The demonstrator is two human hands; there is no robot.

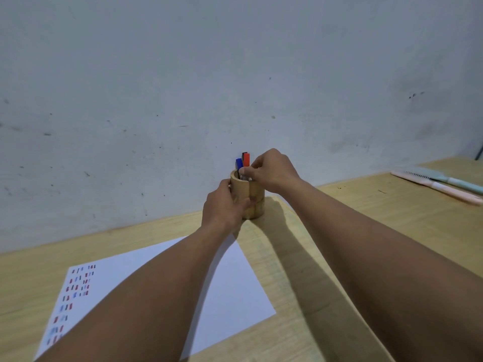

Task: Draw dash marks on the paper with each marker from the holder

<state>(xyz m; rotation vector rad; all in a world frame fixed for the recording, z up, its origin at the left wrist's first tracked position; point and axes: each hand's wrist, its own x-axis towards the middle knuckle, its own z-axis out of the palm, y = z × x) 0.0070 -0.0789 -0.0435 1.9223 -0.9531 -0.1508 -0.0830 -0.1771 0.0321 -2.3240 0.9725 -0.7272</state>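
Note:
A round wooden holder [254,197] stands on the table by the wall. Three markers stick up from it: a blue-capped marker [239,163], a red-capped marker [246,160] and a black-capped marker [244,153] behind them. My left hand [222,205] is wrapped around the holder's left side. My right hand [271,171] is at the rim, its fingertips pinching a marker's barrel just below the caps; which marker I cannot tell. A white paper [230,283] lies in front, with rows of red, blue and black dashes [75,291] along its left edge.
The wooden table [339,231] runs along a grey-white wall [235,74]. At the far right lie a pale pink and a pale blue object [444,186], long and thin.

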